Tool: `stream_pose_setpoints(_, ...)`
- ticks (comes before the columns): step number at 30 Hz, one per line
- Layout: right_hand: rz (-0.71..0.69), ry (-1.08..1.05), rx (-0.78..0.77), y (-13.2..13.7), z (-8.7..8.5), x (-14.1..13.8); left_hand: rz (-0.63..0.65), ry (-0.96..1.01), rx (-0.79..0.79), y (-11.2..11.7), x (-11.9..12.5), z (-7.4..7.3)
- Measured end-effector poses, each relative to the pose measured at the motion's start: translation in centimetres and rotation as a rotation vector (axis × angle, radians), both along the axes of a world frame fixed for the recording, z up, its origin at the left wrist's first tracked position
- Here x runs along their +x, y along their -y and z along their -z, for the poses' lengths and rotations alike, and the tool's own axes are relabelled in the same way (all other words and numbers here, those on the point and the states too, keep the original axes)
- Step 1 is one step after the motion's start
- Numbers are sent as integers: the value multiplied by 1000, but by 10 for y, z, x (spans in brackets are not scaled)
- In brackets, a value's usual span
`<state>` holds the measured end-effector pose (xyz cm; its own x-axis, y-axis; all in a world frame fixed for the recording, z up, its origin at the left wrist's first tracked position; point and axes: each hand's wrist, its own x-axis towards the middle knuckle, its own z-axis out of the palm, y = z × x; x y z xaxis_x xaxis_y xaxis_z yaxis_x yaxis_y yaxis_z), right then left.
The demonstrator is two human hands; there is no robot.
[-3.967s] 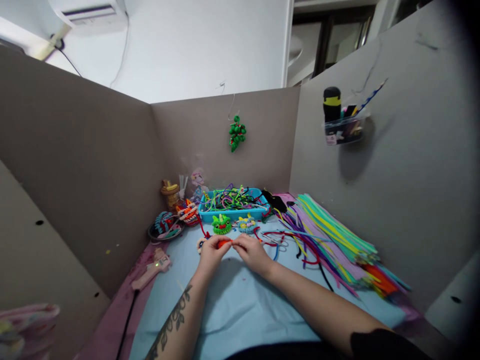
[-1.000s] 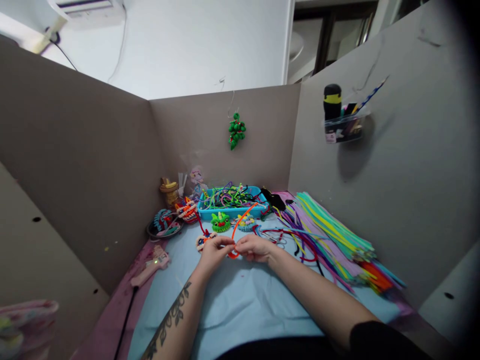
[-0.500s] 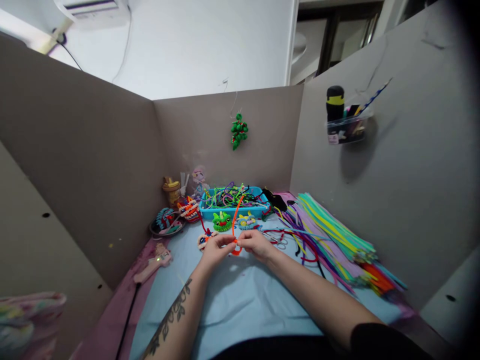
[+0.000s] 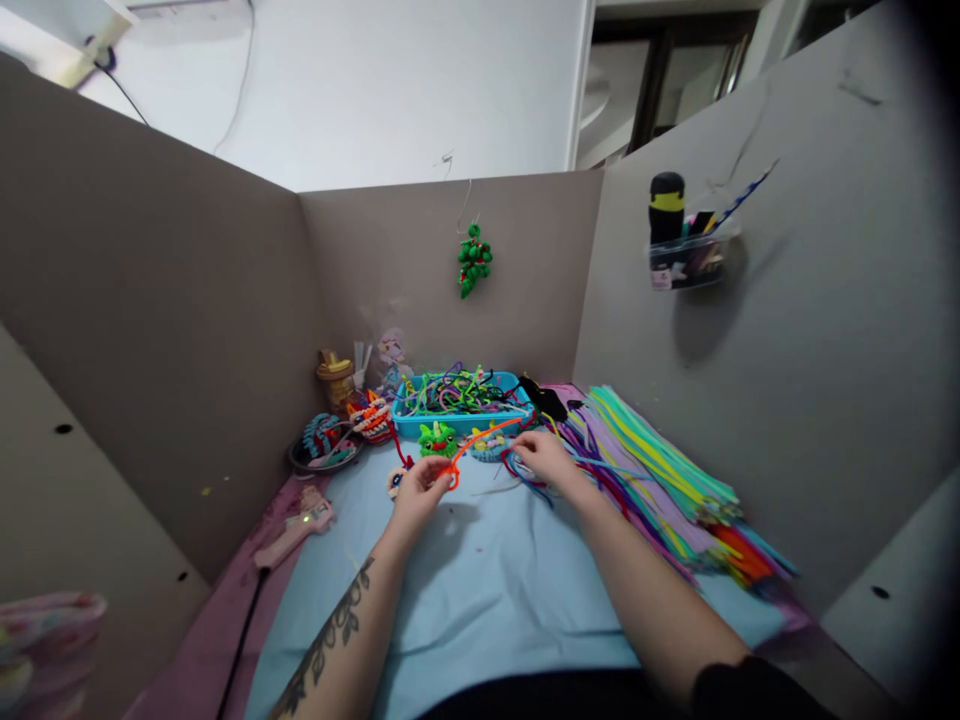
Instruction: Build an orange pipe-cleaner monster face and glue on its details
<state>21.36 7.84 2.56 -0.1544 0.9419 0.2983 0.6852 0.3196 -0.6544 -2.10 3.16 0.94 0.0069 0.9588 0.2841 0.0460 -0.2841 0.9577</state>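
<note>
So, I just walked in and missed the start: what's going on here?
A person's left hand pinches a fuzzy orange strip near its bent end, the rest slanting to the right. The right hand is by some loose strips; whether it grips anything is unclear. Beyond the hands, a green figure sits in front of a blue tray of tangled strips.

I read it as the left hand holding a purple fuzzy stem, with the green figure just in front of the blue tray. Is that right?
Not quite: the fuzzy stem in the left hand is orange, not purple, as the head view shows. The rest stands: the green figure is just in front of the blue tray.
</note>
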Motion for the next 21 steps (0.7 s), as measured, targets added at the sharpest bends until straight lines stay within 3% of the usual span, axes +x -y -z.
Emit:
stream_pose_setpoints(2, 24, 123, -62, -3, 2, 22, -4, -12, 0, 0, 0, -1)
stream_pose_setpoints(3, 58, 299, -144, -3, 5, 30, -5, -18, 0, 0, 0, -1)
stream_pose_setpoints(6, 179, 566, -213, -3, 15, 43, -10, -21, -1, -2, 0, 1)
stream_pose_setpoints(21, 164, 665, -230, -4, 29, 46, -26, 111, 4, 1, 1, -1)
